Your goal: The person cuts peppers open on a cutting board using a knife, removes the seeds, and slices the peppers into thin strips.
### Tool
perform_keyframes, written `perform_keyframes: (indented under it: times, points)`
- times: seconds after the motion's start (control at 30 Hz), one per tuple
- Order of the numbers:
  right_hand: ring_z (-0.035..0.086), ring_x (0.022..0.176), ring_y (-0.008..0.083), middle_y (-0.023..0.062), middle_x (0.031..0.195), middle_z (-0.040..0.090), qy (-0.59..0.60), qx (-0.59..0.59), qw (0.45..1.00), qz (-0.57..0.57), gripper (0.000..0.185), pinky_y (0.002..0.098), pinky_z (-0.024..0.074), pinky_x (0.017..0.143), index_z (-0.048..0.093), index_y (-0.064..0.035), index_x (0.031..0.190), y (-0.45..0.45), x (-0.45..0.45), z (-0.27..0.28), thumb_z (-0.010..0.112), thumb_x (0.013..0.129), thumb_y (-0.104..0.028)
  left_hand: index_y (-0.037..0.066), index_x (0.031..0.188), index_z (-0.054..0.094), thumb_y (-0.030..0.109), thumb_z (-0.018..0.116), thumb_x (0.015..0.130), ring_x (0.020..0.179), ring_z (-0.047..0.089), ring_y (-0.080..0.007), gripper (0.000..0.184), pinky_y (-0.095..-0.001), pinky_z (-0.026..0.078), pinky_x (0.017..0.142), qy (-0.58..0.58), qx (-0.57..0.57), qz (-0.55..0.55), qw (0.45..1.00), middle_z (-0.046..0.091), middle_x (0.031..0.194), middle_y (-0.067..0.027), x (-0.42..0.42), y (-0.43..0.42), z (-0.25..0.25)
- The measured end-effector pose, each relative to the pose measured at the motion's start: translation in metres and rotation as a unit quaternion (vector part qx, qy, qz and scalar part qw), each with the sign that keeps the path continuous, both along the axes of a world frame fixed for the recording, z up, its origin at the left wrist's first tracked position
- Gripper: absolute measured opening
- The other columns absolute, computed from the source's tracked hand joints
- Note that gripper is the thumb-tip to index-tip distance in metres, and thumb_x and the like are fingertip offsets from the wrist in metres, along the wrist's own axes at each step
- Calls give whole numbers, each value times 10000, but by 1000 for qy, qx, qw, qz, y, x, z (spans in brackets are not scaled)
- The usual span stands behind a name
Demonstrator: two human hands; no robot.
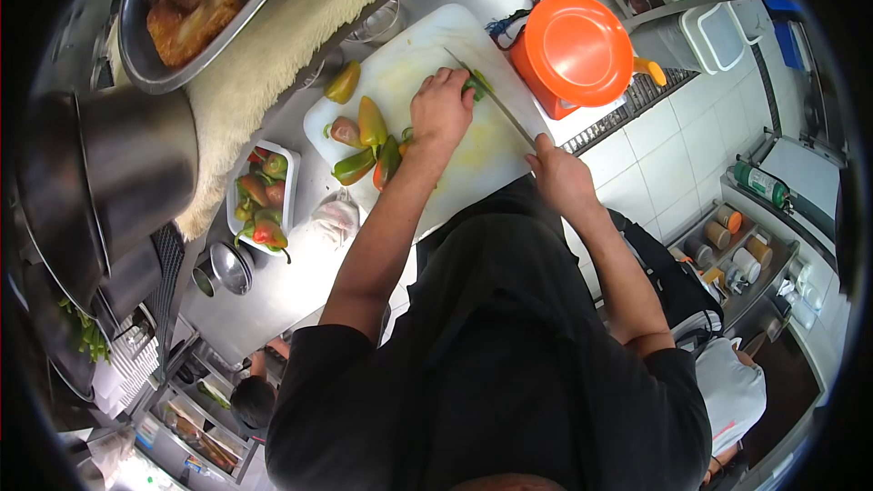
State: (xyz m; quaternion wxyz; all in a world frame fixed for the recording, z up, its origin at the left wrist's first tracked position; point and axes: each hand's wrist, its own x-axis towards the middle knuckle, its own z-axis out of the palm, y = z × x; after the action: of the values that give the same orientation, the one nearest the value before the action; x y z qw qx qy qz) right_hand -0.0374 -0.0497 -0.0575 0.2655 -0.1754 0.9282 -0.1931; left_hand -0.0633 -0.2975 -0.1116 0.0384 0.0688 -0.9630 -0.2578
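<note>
On the white cutting board (468,191), my left hand (442,107) presses down on a green pepper (474,87), its fingers curled over it. My right hand (562,177) grips the handle of a long knife (506,111), whose blade lies against the right side of that pepper. Several whole peppers (372,123) in yellow, green and red rest on the board to the left of my left forearm. A white tub (290,184) with more red and green peppers (262,193) sits left of the board, on the metal counter.
An orange lidded container (578,50) stands right of the board. A crumpled plastic bag (336,218) and metal bowls (232,267) are on the counter. A metal tray of cooked food (195,5) is at upper left. Other people are at lower left and lower right.
</note>
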Motion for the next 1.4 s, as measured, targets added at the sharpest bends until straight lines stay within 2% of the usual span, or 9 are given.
perform_keyframes:
  times: [0.1, 0.2, 0.47, 0.7, 0.9, 1.0, 1.17, 1.4]
  points:
    - [730, 823, 490, 267, 860, 737, -11, 22, 1000, 6, 279, 594, 575, 724, 522, -19, 1101, 6, 4, 25, 627, 1080, -277, 105, 1141, 738, 181, 794, 909, 1050, 703, -335, 251, -460, 590, 910, -1, 2, 6, 1000, 723, 1119, -93, 0, -1, 0]
    - [729, 821, 491, 267, 863, 737, -38, 53, 998, 6, 281, 592, 574, 725, 519, -19, 1101, 17, 14, 27, 630, 1078, -276, 99, 1137, 734, 182, 795, 909, 1052, 702, -335, 251, -456, 590, 908, 10, 8, 7, 1000, 723, 1118, -93, 2, 0, -2]
    - [725, 829, 494, 263, 856, 732, -10, 15, 1000, 15, 276, 598, 565, 732, 512, -32, 1122, -1, -3, -11, 625, 1080, -281, 97, 1187, 736, 186, 793, 931, 1107, 704, -341, 277, -459, 580, 946, -20, 8, 7, 1000, 734, 1176, -86, 4, -1, 3]
    - [735, 839, 481, 262, 900, 741, -33, 62, 997, 14, 267, 584, 580, 738, 534, -38, 1139, 12, 10, 29, 628, 1077, -281, 90, 1200, 730, 185, 795, 920, 1117, 696, -349, 304, -461, 577, 966, -42, 40, -8, 998, 711, 1198, -108, 5, -10, 10]
    - [738, 834, 479, 257, 902, 745, -1, 43, 999, 12, 284, 584, 582, 739, 538, -31, 1134, 0, 9, -17, 627, 1081, -295, 76, 1246, 729, 177, 795, 937, 1129, 695, -354, 333, -471, 572, 978, -47, 39, -17, 998, 714, 1213, -109, 5, -13, 9]
    - [717, 824, 502, 260, 871, 736, 1, 18, 1000, 15, 295, 593, 563, 718, 500, -38, 1116, -4, -1, -12, 637, 1070, -295, 79, 1234, 731, 174, 798, 925, 1122, 691, -360, 331, -471, 572, 976, -58, 36, -20, 997, 705, 1202, -126, 5, -14, 11]
    - [734, 819, 486, 259, 871, 741, -34, 59, 998, 16, 299, 593, 576, 720, 528, -22, 1144, 11, 12, 18, 627, 1082, -297, 79, 1233, 731, 173, 805, 917, 1120, 687, -362, 337, -473, 572, 976, -52, 54, -14, 997, 701, 1188, -134, 6, -13, 9]
    - [720, 854, 497, 261, 872, 733, -22, 14, 1000, 9, 295, 592, 561, 743, 495, -38, 1119, 1, 8, -20, 626, 1077, -298, 69, 1216, 732, 178, 813, 914, 1114, 691, -368, 331, -473, 572, 973, -43, 49, -22, 998, 710, 1190, -136, 7, -15, 5]
